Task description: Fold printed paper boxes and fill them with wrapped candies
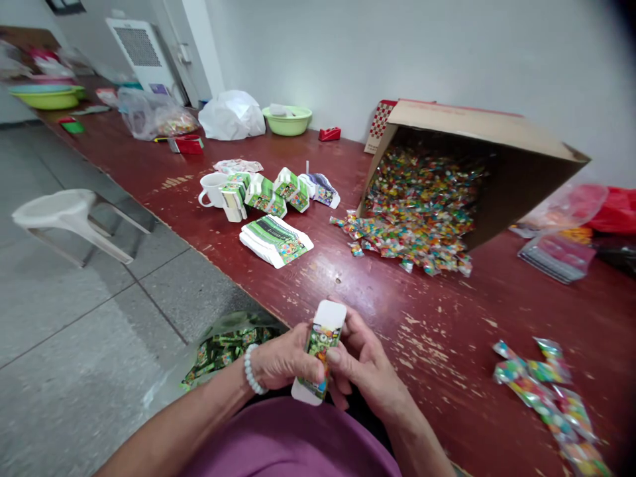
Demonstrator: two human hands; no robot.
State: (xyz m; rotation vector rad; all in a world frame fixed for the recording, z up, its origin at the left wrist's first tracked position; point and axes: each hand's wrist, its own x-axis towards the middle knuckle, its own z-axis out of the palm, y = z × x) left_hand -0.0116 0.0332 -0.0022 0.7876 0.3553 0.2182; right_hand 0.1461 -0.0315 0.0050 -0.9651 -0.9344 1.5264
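Both my hands hold a small green and white printed carton at the near edge of the red-brown table. My left hand, with a white bead bracelet at the wrist, grips its left side. My right hand wraps its right side, thumb pressed on the front. The carton's white top flap stands open. A few colourful candy packets lie to the right of my hands.
A tipped cardboard box spills several colourful candy packets onto the table. A stack of flat cartons, folded cartons and a white mug lie further left. A bag of filled cartons sits below the table edge. A white stool stands on the floor.
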